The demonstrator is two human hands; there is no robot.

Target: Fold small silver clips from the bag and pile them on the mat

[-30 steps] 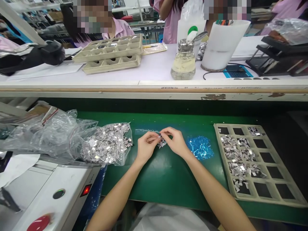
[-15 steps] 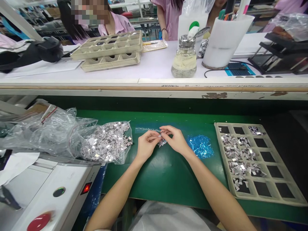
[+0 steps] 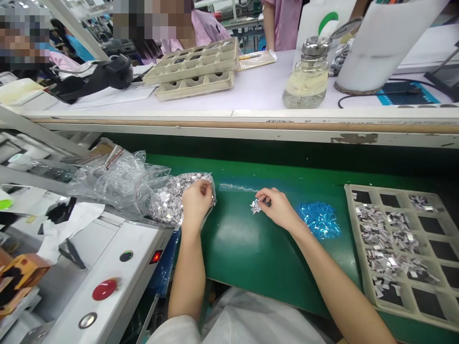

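Fingers curled inward and drawn close to the thumb, your left hand (image 3: 195, 203) sits over the crumpled clear plastic bag of small, flat, silvery pieces (image 3: 165, 206), at its right-hand end; you cannot tell from this view whether a piece is between the tips. Your right hand (image 3: 278, 206) is bent at the knuckles, thumb and forefinger narrowed over a loose little heap of silvery, sharp-cornered chips (image 3: 255, 207); whether one is pinched there is too small to tell.

That heap lies on the smooth, slightly glossy green worktop (image 3: 244, 258), well apart from the bag. Just beyond it you have a flat, see-through strip with a pale, wavy line (image 3: 236, 188). To the right of your right hand is a tangled mound of shiny, translucent blue slivers (image 3: 319, 220).

Farther right stands a cream, hard-walled compartment tray (image 3: 375, 197), its dark-floored cells square-cut; jumbled silvery bits fill several on the left, and a few more sit in a far cell. To your left, beside the bag, is a smooth white boxy machine (image 3: 141, 239) with a domed, glossy red button (image 3: 104, 289) and a small, lit red rectangular switch (image 3: 156, 257)
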